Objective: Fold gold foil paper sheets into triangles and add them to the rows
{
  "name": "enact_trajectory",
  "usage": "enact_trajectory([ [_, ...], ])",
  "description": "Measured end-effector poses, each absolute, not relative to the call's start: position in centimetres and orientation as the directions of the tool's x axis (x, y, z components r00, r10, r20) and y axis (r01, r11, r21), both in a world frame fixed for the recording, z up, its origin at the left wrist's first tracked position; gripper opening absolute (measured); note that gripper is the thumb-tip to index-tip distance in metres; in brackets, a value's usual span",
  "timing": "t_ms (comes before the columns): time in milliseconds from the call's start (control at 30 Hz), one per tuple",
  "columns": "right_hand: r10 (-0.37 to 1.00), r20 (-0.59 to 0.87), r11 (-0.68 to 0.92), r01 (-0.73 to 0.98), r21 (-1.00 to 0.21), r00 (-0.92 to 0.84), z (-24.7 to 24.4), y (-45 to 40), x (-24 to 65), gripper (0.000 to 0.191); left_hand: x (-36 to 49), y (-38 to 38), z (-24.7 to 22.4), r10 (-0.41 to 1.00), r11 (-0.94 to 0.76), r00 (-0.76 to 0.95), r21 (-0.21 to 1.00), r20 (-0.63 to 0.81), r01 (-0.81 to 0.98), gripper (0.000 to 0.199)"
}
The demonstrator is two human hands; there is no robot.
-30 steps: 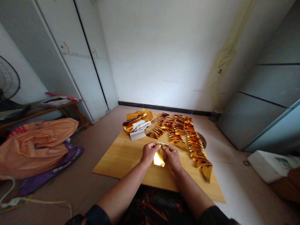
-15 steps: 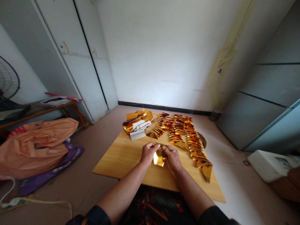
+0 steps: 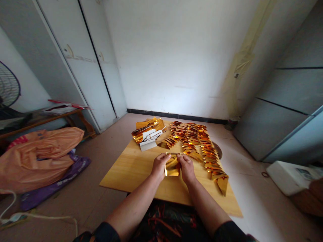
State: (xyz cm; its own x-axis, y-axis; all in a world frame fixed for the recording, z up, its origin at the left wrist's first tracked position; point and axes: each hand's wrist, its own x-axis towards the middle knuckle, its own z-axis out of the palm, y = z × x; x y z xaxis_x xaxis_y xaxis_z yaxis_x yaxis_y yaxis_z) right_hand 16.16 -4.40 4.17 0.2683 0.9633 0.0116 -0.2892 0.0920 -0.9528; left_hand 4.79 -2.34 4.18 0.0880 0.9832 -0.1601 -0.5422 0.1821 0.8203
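A shiny gold foil sheet (image 3: 172,166) is stretched between my two hands above the wooden board (image 3: 126,171). My left hand (image 3: 159,164) pinches its upper left corner, thumb on top, and my right hand (image 3: 187,165) grips the upper right corner. Beyond them, at the board's back left, lies a pile of loose gold sheets (image 3: 143,126) with white-backed pieces (image 3: 148,145) at its front. Rows of folded gold foil pieces (image 3: 210,158) overlap one another along the back and right side of the board.
An orange bag (image 3: 37,158) and a purple bag (image 3: 55,185) lie on the left, near a pale cable (image 3: 50,217). A fan (image 3: 8,85) stands at far left. On the right are a white box (image 3: 287,178) and a grey cabinet (image 3: 275,111).
My hands have moved slightly apart at the foil's top edge. The sheet between them now looks wider and flatter. The piles on the board have stayed where they were.
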Motion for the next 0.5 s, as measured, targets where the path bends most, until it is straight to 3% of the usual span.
enact_trajectory([
  [167, 0.957, -0.045, 0.035, -0.270, -0.962, 0.287, 4.75, -4.61, 15.95, 0.043, 5.28, -2.56, 3.81, 0.997, 0.070, -0.009, 0.890, -0.082, -0.450, 0.039],
  [500, 0.938, -0.057, 0.025, -0.230, -0.973, 0.342, 4.82, -4.33, 16.16, 0.043, 5.21, -3.09, 4.50, 0.983, 0.181, 0.099, 0.821, -0.151, -0.542, 0.038],
])
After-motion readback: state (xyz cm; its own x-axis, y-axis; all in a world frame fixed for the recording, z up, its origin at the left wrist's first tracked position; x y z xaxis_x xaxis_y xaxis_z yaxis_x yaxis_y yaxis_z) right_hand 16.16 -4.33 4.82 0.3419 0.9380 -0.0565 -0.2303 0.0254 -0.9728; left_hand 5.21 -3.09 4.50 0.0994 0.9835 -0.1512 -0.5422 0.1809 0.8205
